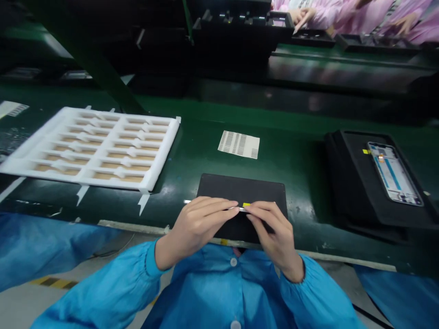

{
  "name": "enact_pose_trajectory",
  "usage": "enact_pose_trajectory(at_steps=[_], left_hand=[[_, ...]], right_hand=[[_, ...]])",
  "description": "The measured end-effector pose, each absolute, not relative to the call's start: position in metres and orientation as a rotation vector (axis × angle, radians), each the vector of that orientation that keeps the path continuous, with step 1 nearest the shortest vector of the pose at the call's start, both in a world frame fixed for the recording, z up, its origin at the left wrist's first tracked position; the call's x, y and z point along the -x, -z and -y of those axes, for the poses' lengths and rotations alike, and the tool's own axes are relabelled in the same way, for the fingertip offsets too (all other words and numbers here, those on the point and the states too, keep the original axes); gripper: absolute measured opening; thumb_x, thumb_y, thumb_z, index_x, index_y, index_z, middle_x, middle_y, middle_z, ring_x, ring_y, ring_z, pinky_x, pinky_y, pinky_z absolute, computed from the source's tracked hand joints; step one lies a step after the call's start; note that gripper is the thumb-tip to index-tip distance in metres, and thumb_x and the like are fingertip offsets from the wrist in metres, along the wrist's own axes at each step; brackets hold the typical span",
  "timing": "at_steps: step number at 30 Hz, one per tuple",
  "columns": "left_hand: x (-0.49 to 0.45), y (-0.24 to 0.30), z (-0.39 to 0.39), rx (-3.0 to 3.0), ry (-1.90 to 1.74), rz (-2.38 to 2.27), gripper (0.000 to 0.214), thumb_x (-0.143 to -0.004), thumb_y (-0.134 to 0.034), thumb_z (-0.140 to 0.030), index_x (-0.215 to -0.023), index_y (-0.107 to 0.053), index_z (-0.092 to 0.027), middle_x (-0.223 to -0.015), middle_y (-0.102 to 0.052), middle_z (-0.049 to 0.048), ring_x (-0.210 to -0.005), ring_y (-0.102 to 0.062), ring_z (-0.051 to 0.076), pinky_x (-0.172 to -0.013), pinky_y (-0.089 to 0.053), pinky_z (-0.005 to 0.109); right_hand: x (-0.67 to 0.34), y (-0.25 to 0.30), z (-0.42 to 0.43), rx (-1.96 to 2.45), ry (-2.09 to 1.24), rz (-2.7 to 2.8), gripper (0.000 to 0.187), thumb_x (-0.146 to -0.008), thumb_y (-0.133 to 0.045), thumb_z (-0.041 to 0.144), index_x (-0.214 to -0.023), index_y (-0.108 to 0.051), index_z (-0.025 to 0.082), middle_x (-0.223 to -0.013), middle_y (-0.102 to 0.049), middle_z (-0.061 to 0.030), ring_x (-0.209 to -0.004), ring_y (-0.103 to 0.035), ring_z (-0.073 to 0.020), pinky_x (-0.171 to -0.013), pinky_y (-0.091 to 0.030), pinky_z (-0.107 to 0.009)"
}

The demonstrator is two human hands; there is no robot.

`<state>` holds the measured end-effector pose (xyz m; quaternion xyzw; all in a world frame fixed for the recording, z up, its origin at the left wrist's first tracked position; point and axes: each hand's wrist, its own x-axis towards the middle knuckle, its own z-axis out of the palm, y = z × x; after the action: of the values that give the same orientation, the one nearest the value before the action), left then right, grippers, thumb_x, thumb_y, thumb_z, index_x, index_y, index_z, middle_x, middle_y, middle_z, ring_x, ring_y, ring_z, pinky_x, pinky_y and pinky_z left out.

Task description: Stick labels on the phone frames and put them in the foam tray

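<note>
Between my hands, above a black mat (236, 185), is a thin silver-edged piece (242, 209), seen nearly edge-on and mostly covered by fingers. A small yellow tab (246, 205) shows just behind it. My left hand (202, 222) pinches the piece from the left, its fingers stretched together. From the right, my right hand (273, 227) grips its other end between thumb and fingers. The fingertips of both hands almost meet at the middle. How long the piece is, I cannot tell.
Left on the green bench lies a white slotted foam tray (118, 141). A label sheet (239, 144) is beyond the mat. At right, an opened phone frame (394, 172) rests on stacked black trays (356, 183). Co-workers in pink sleeves (363, 18) sit across the bench.
</note>
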<state>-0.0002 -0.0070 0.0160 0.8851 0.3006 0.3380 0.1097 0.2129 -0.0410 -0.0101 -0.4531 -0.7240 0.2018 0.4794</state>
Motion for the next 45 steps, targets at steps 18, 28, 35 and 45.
enact_pose_trajectory(at_steps=[18, 28, 35, 45], left_hand=[[-0.015, -0.019, 0.018, -2.256, -1.028, -1.190, 0.008, -0.093, -0.063, -0.019, -0.100, -0.067, -0.021, -0.104, -0.076, -0.0034, -0.095, -0.071, 0.013, -0.080, -0.048, 0.028], [-0.007, -0.019, 0.014, -2.388, -0.873, -1.181, 0.028, -0.097, -0.057, -0.025, -0.125, -0.057, -0.021, -0.116, -0.072, 0.0024, -0.101, -0.069, 0.018, -0.086, -0.049, 0.033], [-0.002, -0.024, 0.018, -2.459, -0.920, -1.108, 0.042, -0.095, -0.058, -0.018, -0.136, -0.048, -0.018, -0.136, -0.059, 0.0099, -0.125, -0.056, 0.022, -0.102, -0.048, 0.038], [0.066, 0.001, 0.062, -1.969, -1.622, -1.685, 0.040, -0.084, -0.067, -0.006, -0.120, -0.060, -0.023, -0.136, -0.052, 0.0088, -0.121, -0.058, 0.027, -0.098, -0.057, 0.042]], right_hand=[[-0.208, 0.016, 0.043, 0.960, -0.477, 1.830, 0.046, -0.083, -0.058, -0.009, -0.118, -0.065, 0.020, -0.104, -0.068, -0.0095, -0.097, -0.064, -0.0204, -0.079, -0.055, -0.037], [-0.215, 0.024, 0.050, 1.095, -0.279, 1.879, 0.054, -0.086, -0.058, 0.000, -0.134, -0.056, 0.026, -0.123, -0.063, -0.0129, -0.110, -0.062, -0.0257, -0.087, -0.055, -0.044], [-0.222, 0.014, 0.048, 1.252, -0.623, 1.867, 0.022, -0.092, -0.057, 0.010, -0.108, -0.065, 0.023, -0.095, -0.068, -0.0053, -0.086, -0.066, -0.0182, -0.075, -0.056, -0.030], [-0.128, -0.017, -0.049, 1.212, -0.821, 1.697, 0.010, -0.088, -0.066, 0.030, -0.091, -0.069, 0.021, -0.075, -0.067, -0.0009, -0.066, -0.062, -0.0160, -0.060, -0.049, -0.027]])
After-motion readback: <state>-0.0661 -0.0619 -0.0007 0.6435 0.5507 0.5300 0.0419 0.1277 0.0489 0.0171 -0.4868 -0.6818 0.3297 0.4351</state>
